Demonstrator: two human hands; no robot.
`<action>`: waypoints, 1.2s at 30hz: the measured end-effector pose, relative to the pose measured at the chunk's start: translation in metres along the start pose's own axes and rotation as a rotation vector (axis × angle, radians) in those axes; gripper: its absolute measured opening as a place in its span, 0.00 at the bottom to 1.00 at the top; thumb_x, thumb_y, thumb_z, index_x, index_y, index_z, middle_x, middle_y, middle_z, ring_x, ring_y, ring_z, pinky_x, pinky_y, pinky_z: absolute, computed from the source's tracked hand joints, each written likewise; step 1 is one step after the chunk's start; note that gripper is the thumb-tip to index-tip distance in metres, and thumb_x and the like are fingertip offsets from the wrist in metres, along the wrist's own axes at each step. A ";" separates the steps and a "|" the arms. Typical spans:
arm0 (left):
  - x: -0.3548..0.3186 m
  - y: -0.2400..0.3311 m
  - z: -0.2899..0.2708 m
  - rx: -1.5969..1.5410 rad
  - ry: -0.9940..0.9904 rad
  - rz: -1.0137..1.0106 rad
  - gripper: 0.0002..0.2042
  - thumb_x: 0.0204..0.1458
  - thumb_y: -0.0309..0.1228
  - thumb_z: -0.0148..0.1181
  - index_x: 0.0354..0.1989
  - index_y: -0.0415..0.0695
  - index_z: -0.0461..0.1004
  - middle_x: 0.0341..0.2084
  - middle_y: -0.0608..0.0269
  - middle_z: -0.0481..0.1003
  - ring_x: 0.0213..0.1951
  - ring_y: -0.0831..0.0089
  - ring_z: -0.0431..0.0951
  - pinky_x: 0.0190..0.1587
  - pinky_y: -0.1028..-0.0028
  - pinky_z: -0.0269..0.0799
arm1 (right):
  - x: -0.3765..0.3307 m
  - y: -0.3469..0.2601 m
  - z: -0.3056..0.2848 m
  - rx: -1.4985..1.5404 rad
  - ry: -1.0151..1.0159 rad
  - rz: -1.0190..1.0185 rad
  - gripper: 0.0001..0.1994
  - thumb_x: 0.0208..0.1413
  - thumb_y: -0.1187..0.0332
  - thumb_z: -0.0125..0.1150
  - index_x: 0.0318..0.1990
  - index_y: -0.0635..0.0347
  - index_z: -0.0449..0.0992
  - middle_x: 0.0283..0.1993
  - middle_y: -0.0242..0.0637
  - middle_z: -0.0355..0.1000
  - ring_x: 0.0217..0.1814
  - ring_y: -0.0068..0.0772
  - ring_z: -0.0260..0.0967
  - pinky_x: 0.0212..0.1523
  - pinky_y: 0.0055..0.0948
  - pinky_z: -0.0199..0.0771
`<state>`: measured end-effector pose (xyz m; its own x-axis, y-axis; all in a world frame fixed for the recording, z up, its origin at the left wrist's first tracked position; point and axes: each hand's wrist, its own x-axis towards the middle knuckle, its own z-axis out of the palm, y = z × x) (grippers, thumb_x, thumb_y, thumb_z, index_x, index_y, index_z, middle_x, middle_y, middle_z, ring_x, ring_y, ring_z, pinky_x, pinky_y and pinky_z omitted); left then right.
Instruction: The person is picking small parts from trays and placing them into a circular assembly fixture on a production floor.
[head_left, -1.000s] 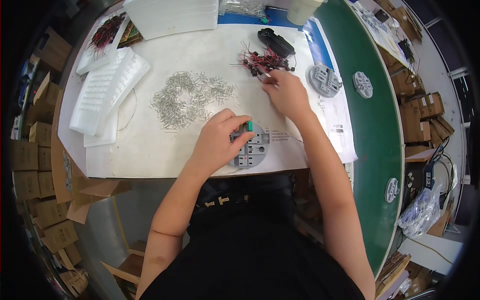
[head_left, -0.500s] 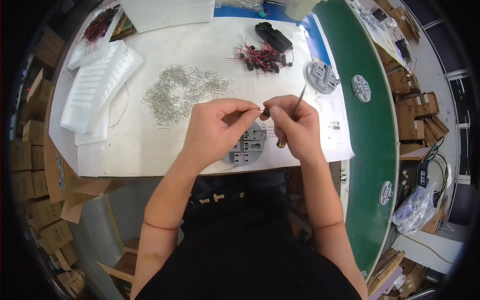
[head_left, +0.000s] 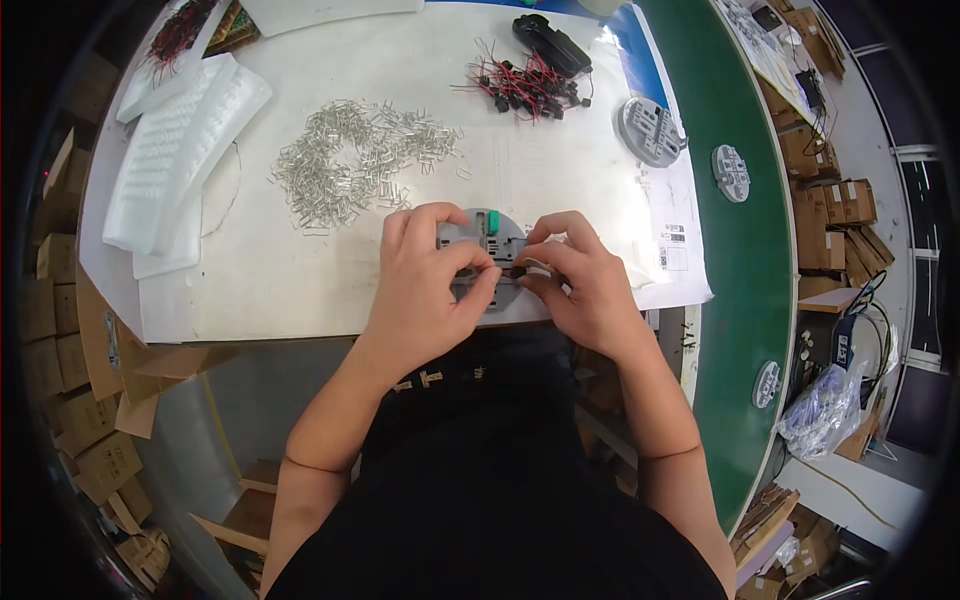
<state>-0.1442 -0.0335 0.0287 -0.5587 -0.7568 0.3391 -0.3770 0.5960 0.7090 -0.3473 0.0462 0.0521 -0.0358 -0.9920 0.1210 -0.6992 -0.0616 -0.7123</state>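
Both hands now sit lower at frame centre than 0.5 s ago: left hand (head_left: 425,285) and right hand (head_left: 580,285) each grip clamped on the round grey fixture (head_left: 487,240) at the bench (head_left: 280,290) edge.

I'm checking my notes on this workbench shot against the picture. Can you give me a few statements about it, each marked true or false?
1. Both hands are on the round grey fixture at the table's near edge. True: the left hand and right hand meet over it.
2. The pile of metal clips lies right of the fixture. False: it lies farther back, to the left.
3. The red-and-black wired parts sit in the white foam tray. False: they lie loose on the table, far from it.
4. A second round grey fixture lies untouched at the right. True.
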 end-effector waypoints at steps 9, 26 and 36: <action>-0.005 -0.005 0.021 -0.033 0.057 -0.069 0.08 0.44 0.29 0.73 0.33 0.50 0.80 0.56 0.55 0.71 0.59 0.50 0.67 0.61 0.56 0.65 | -0.004 -0.018 0.003 -0.331 -0.031 -0.042 0.10 0.50 0.79 0.71 0.40 0.56 0.84 0.48 0.34 0.76 0.35 0.40 0.81 0.32 0.37 0.79; -0.006 -0.009 0.023 -0.043 0.091 -0.059 0.07 0.45 0.31 0.72 0.32 0.51 0.81 0.56 0.57 0.73 0.58 0.52 0.71 0.60 0.56 0.66 | -0.014 0.003 -0.001 -0.156 -0.011 -0.044 0.09 0.54 0.74 0.74 0.43 0.57 0.87 0.59 0.37 0.77 0.36 0.33 0.82 0.35 0.30 0.81; -0.004 -0.006 0.021 -0.007 0.061 -0.092 0.07 0.44 0.31 0.73 0.31 0.49 0.81 0.56 0.54 0.74 0.58 0.53 0.70 0.61 0.58 0.66 | 0.017 -0.003 0.034 1.091 0.305 -0.051 0.30 0.79 0.52 0.42 0.27 0.64 0.73 0.27 0.40 0.74 0.19 0.21 0.60 0.21 0.22 0.59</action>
<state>-0.1550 -0.0285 0.0101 -0.4758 -0.8233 0.3096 -0.4191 0.5216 0.7431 -0.3210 0.0255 0.0327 -0.3017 -0.9266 0.2243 0.2857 -0.3123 -0.9060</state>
